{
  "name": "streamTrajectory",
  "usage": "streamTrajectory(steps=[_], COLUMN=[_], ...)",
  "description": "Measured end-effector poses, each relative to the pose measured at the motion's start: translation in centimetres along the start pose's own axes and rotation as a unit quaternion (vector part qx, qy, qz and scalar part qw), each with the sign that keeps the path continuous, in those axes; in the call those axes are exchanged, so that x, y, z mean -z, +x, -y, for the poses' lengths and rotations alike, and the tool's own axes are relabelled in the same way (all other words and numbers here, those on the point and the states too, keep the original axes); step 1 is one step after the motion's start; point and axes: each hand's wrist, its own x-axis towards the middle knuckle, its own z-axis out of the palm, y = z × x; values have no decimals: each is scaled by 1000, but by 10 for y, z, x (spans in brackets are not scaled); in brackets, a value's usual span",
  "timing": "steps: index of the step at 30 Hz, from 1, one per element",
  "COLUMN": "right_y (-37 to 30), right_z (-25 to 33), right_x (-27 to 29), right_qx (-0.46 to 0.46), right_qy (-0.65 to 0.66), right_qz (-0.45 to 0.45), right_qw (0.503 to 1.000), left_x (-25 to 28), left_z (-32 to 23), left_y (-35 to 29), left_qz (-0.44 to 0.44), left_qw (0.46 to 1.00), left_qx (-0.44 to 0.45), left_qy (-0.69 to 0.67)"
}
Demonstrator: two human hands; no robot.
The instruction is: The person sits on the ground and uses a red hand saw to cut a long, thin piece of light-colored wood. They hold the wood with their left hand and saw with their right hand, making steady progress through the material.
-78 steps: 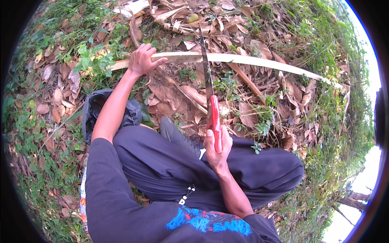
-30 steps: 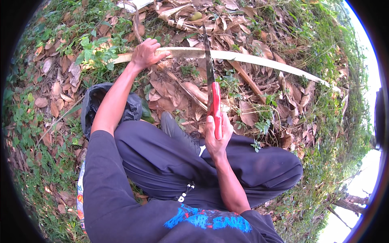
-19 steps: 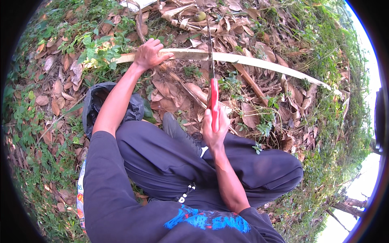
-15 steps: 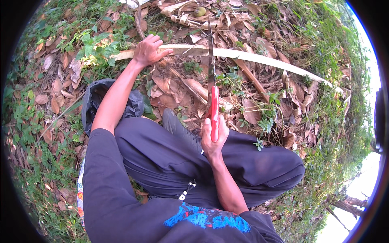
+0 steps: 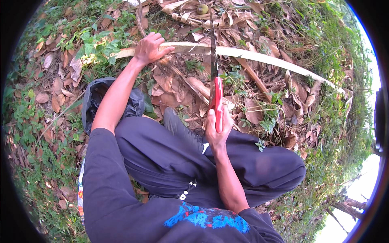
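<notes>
A long pale wooden strip (image 5: 271, 60) lies crosswise in front of me, curving down toward the right in the wide view. My left hand (image 5: 150, 49) is closed over its left part, thumb pointing right along it. In my right hand (image 5: 219, 128) is a handsaw (image 5: 217, 94) with a red handle. Its dark, narrow blade points away from me and crosses the strip to the right of my left hand. How deep the teeth sit in the wood cannot be made out.
A black plastic bag (image 5: 95, 97) stands open beside my left forearm. My shoe (image 5: 180, 127) and bent legs are close below the saw. A brown stick (image 5: 254, 80) lies under the strip among dry leaves and weeds. One greenish round fruit (image 5: 202, 9) rests at the far side.
My right hand has pushed the saw a little farther away from me, its blade still across the strip. The left hand keeps its place on the wood.
</notes>
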Motion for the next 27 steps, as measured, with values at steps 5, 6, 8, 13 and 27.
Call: streamTrajectory(steps=[5,6,8,13,27], right_y=[-1,7,34,57,59], right_z=[7,1,-11,-11,-15], right_x=[3,2,-5,-16,-14], right_qx=[39,30,10,40,6], right_qy=[-8,-5,1,-37,14], right_qz=[-3,-2,-7,-6,-5], right_qw=[999,1000,1000,998,1000], left_x=[-2,-2,0,1,2], left_z=[6,6,-2,-2,-4], left_y=[-3,-4,0,3,3], left_qz=[11,9,8,5,12], left_qw=[1000,1000,999,1000,1000], left_qx=[-4,-3,-7,1,0], left_qy=[25,28,30,19,15])
